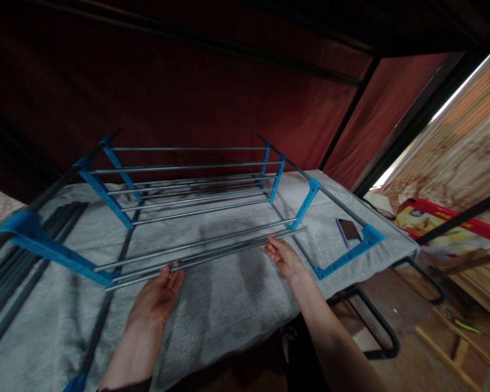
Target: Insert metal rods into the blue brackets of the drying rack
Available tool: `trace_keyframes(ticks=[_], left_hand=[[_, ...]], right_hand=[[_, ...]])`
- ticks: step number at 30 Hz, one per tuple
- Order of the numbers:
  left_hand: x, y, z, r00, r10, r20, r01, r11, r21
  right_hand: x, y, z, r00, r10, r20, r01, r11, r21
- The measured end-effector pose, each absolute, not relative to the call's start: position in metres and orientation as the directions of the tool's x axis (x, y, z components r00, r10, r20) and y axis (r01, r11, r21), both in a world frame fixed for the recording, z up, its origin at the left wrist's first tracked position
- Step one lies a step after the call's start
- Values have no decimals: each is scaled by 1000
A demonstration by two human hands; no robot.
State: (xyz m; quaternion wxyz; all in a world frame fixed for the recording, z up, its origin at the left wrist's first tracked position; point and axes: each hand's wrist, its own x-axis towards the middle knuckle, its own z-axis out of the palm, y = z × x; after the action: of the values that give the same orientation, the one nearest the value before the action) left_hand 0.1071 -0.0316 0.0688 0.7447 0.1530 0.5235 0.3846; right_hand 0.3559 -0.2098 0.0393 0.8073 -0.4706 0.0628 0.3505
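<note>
My left hand (157, 296) grips a thin grey metal tube (228, 253) near its left part, fingers curled round it from below. Farther right, my right hand (283, 256) pinches the same tube close to its right end. The tube lies slanted along the near side of a partly built rack, beside another tube. Blue plastic brackets, such as the left one (57, 250) and the right one (306, 204), join long dark poles (338, 201) to several grey crossbars (200, 208). At the right front, a blue bracket (349, 257) has its lower end on the blanket.
A grey blanket (232, 316) covers the surface beneath the rack. Several dark tubes (28, 256) lie at the left. A phone (348, 233) rests on the right, and a red and yellow box (445, 223) stands beyond. Dark red cloth (196, 92) hangs behind.
</note>
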Motion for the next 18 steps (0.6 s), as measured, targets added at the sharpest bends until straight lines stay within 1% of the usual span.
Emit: trace_keyframes(ticks=[6,11,15,18], left_hand=[[104,-30,61,65,758,-649,-438,606,664],[103,-32,63,54,767,-640,-423,598,681],[102,-34,67,81,760,-644,-428,610,667],[101,-34,63,99,778,-621,-446,592,671]], right_hand=[[353,-212,40,731,541,-416,-629,298,-718],[354,-216,46,721,570,-393,-633,312,-708],[360,-218,47,738,556,-383,-623,344,-702],[366,-219,46,753,531,-390,-619,369,-693]])
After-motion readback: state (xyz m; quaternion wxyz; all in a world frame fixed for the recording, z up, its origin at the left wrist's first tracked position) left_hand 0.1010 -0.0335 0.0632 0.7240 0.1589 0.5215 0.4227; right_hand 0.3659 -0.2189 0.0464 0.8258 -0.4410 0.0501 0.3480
